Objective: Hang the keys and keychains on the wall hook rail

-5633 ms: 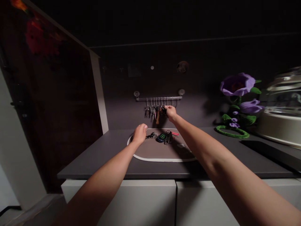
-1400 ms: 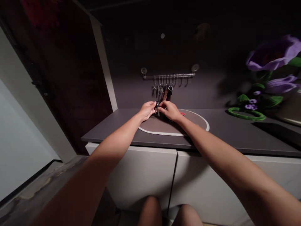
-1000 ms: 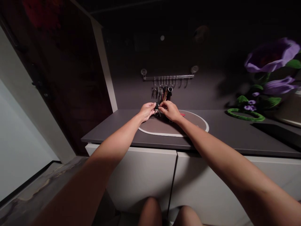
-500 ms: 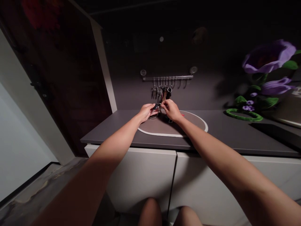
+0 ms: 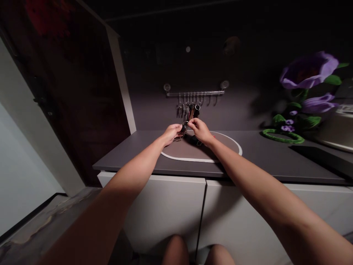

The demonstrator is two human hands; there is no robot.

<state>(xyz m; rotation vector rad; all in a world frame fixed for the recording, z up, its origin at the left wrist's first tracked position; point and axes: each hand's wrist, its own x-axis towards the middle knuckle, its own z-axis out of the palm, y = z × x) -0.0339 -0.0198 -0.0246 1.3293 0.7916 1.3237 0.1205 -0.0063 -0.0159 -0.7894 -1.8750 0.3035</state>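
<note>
Above the oval brown mat [image 5: 193,154], my left hand [image 5: 173,133] is closed on a bunch of keys [image 5: 184,129] with a dark fob. My right hand [image 5: 200,130] pinches the metal ring of the same bunch. Behind my hands, a clear rail [image 5: 195,93] on the wall bears several hooks. Several key sets [image 5: 190,109] hang from its left and middle hooks. A dark item [image 5: 195,141] lies on the mat, partly hidden under my right hand.
The dark grey counter [image 5: 132,156] runs above white cabinet doors [image 5: 168,206]. Purple flowers [image 5: 310,71] with a green ring base [image 5: 284,137] stand on the right, beside a pale rounded object [image 5: 338,129]. A dark door [image 5: 79,92] is at the left.
The view has shifted slightly. The fob in my left hand has turned more upright, and the ring between my hands shows more clearly. Both hands keep their hold.
</note>
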